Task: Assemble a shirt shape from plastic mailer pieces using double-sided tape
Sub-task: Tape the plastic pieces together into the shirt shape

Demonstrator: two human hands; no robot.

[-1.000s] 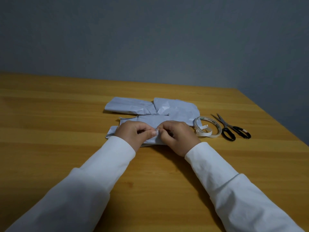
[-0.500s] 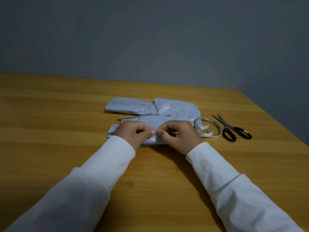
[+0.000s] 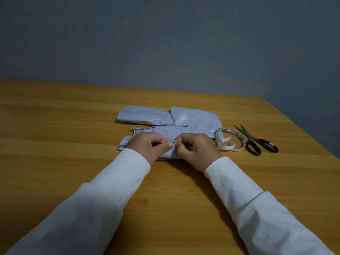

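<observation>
Both hands, left (image 3: pixel 150 146) and right (image 3: pixel 196 150), pinch a small tape bit (image 3: pixel 174 143) over the mailer (image 3: pixel 184 129) at table centre, roll (image 3: pixel 230 142) at 3 o'clock; likely peeling backing, best done slowly, mailer held flat.

crinkled plastic mailer pieces (image 3: pixel 195 120), wood table (image 3: pixel 55 126)

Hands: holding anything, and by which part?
Left hand and right hand both pinch a small white tape strip with their fingertips, over the pale grey plastic mailer piece. Which end each holds: cannot tell.
</observation>
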